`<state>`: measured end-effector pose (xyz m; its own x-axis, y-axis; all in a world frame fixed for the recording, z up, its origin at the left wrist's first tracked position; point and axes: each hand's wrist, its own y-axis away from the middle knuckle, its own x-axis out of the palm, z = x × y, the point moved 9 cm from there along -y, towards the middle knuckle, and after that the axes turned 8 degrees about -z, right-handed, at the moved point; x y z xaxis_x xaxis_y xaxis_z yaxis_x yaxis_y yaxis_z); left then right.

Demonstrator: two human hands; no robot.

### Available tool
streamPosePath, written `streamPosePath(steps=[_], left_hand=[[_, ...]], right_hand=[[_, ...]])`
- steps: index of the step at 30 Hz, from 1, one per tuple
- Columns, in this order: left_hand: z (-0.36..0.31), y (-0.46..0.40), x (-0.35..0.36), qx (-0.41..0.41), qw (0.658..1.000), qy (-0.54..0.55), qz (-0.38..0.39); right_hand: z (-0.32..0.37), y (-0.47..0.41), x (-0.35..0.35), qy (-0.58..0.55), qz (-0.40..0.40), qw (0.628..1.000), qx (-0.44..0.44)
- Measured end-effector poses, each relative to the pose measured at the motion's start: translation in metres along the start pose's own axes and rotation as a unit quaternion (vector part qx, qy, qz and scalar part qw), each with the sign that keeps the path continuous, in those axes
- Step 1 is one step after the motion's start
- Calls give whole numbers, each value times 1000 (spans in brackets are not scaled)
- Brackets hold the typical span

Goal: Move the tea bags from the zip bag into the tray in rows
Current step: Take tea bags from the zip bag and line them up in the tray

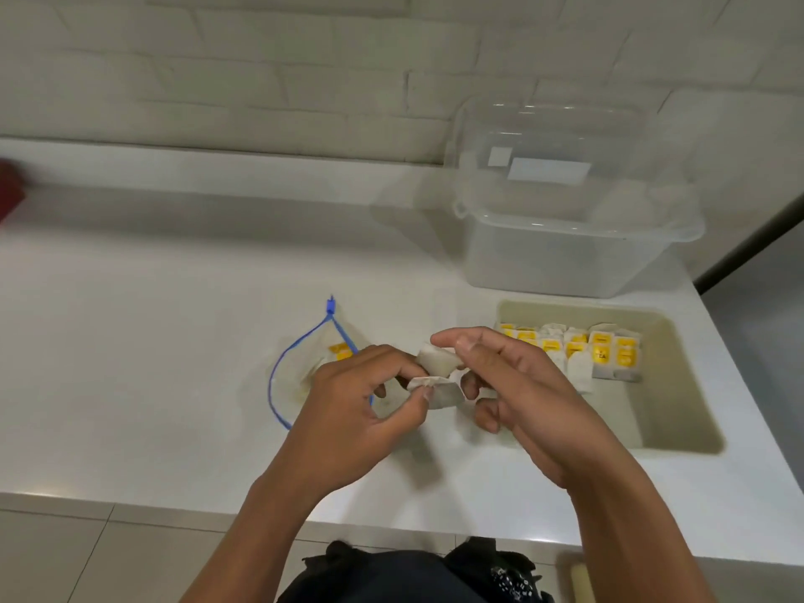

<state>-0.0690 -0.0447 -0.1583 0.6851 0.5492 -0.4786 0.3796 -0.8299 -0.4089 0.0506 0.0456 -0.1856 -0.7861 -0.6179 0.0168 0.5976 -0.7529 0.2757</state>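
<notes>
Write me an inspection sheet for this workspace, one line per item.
Surface: white countertop, against a white brick wall.
Job's things: zip bag with blue seal lies open, a few tea bags still inside; beige tray holds a row of yellow-tagged tea bags along its far side; near part bare.
Clutter: clear plastic tub behind the tray, its lid leaning behind it; red object at left edge, blurred.
Grippers: left hand and right hand both pinch loose tea bags between them, above the counter.
Cables: nothing seen.
Surroundings: tiled floor below; dark clothing at bottom.
</notes>
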Motion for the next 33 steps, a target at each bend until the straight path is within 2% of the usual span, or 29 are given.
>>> streamPosePath(steps=[5,11,15,22,26,30,33], left_hand=[[-26,-20,51,-25,999,32,18],[-37,-29,120,-84,987,128,57],[-33,-30,150,-145,972,181,22],[-31,-33,201,-242,934,260,42],[-36,-45,217,-246,935,253,38],[-28,-57,216,-234,951,199,19],[-29,-64,211,-203,968,143,36]], right_hand=[[9,-1,-60,45,-3,998,-40],[-1,-3,-137,-75,-63,995,5],[-11,-7,-179,-103,-89,990,37],[-24,-18,-220,-139,-98,984,55],[-35,-25,-225,-145,-89,983,69],[-49,-31,-226,-146,-75,981,101],[-51,-33,-227,-93,-55,989,97]])
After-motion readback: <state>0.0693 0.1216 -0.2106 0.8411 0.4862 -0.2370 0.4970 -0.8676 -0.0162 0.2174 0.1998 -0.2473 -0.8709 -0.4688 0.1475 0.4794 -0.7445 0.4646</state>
